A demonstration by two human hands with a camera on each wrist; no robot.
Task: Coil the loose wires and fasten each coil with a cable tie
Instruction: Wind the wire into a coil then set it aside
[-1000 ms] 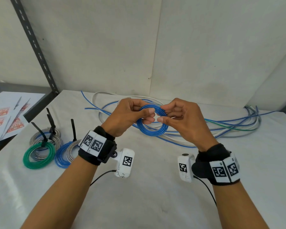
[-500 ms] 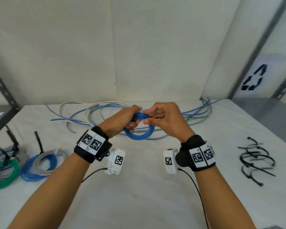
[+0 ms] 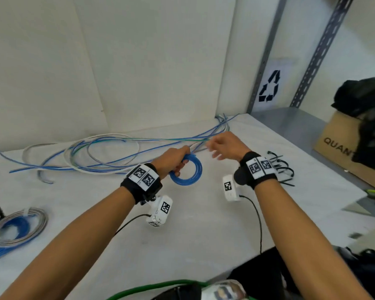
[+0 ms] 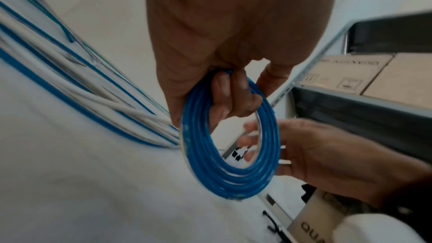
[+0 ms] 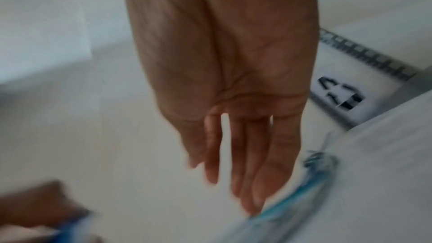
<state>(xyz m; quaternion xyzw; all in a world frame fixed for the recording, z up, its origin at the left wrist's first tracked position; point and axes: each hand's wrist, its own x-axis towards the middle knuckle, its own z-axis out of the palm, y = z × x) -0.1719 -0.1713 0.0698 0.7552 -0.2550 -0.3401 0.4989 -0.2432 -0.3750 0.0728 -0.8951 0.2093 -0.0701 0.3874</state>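
My left hand (image 3: 177,160) grips a small coil of blue wire (image 3: 188,178) at its top, fingers curled through the ring; the left wrist view shows the blue coil (image 4: 233,173) hanging from those fingers (image 4: 233,95). My right hand (image 3: 221,146) hovers to the right of the coil, apart from it, fingers straight and holding nothing, as the blurred right wrist view shows (image 5: 233,154). Black cable ties (image 3: 284,167) lie on the white table just past my right wrist. Loose blue, white and green wires (image 3: 108,152) sprawl along the back of the table.
Tied coils of blue and grey wire (image 3: 13,228) lie at the table's left edge. A cardboard box (image 3: 342,148) with a black bag on it stands on the metal shelf to the right. A slotted metal upright (image 3: 266,53) rises at the back right corner.
My right hand has let go of the blue coil and moved right toward the cable ties. The left hand alone holds the coil now. The head view has swung right.
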